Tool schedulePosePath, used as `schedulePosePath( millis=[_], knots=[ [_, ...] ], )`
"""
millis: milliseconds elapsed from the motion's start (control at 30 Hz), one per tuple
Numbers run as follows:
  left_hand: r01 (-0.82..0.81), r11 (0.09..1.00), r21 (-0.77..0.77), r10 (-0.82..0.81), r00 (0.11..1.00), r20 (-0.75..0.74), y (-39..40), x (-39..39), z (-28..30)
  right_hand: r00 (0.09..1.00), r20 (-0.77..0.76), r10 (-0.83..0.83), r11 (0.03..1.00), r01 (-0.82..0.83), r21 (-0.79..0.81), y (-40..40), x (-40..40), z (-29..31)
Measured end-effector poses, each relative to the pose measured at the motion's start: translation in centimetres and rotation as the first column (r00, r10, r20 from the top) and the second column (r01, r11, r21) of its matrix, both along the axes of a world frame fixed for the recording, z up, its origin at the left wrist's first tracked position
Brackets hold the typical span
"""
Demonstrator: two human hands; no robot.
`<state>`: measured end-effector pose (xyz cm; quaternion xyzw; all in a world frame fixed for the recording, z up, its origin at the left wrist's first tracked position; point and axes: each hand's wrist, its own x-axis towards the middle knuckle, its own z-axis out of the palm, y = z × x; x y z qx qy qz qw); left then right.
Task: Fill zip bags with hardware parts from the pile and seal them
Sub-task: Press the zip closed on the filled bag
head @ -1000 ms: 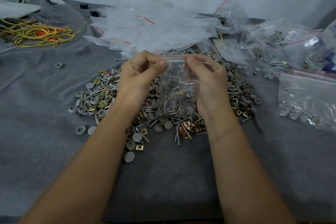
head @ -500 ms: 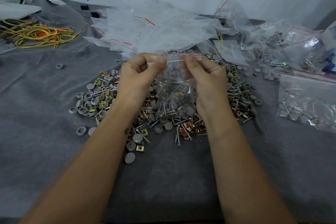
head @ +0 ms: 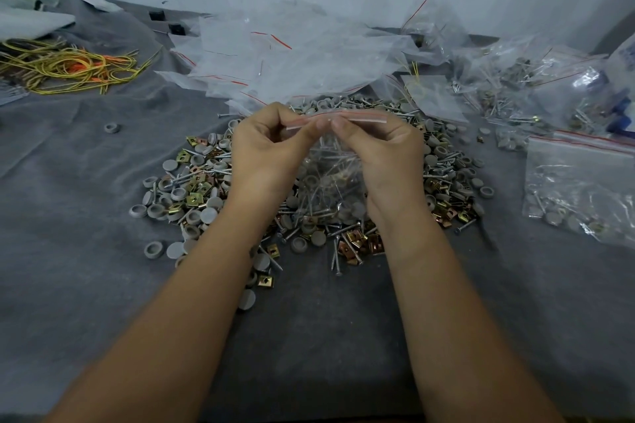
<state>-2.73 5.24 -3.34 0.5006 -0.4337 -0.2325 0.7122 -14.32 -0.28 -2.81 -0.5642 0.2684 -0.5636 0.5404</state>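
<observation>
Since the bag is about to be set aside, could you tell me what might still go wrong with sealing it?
Both the left hand and the right hand pinch the zip strip near its middle, so the ends may stay unsealed. The screws inside the bag could pierce the thin plastic. The bag hangs over the pile, so anything spilled would get lost among the loose parts.

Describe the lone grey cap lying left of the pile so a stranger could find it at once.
Start at the hardware pile in the middle of the grey cloth. Look left and up, toward the yellow cords. The grey ring-shaped cap lies there alone, nothing touching it.
</observation>
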Motion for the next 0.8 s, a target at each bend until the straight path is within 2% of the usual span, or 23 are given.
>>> schedulePosePath(
  millis=[167, 367, 433, 500, 567, 633, 800],
  knots=[
    [-0.009, 1.0, 0.006, 0.009, 1.0, -0.018, 0.1, 0.4, -0.1, 1.0, -0.007, -0.009, 1.0, 0.01, 0.006, -0.1, -0.3, 0.0],
    [-0.064, 0.998, -0.029, 0.063, 0.998, -0.025, 0.0, 1.3, -0.6, 0.991, 0.097, -0.096, 0.99, 0.086, 0.109, -0.4, -1.2, 0.2],
    [-0.139, 0.989, -0.048, 0.134, 0.985, -0.105, 0.0, 1.8, -0.4, 0.963, 0.242, -0.119, 0.972, 0.064, 0.225, -0.7, -1.8, 0.4],
    [-0.24, 0.965, -0.101, 0.207, 0.943, -0.261, 0.3, 3.5, -0.1, 0.896, 0.399, -0.195, 0.944, 0.061, 0.324, -1.7, -3.1, 0.7],
    [-0.246, 0.961, -0.127, 0.202, 0.937, -0.285, 0.6, 4.6, 0.0, 0.926, 0.307, -0.218, 0.954, 0.135, 0.269, -2.1, -3.6, 0.9],
    [-0.164, 0.982, -0.097, 0.142, 0.97, -0.199, 0.7, 3.8, 0.0, 0.977, 0.124, -0.175, 0.974, 0.154, 0.166, -1.6, -2.8, 0.6],
    [-0.048, 0.995, -0.087, 0.043, 0.998, -0.055, 0.5, 2.5, -0.5, 0.988, -0.155, -0.021, 0.998, 0.03, 0.053, -0.7, -0.9, -0.1]
  ],
)
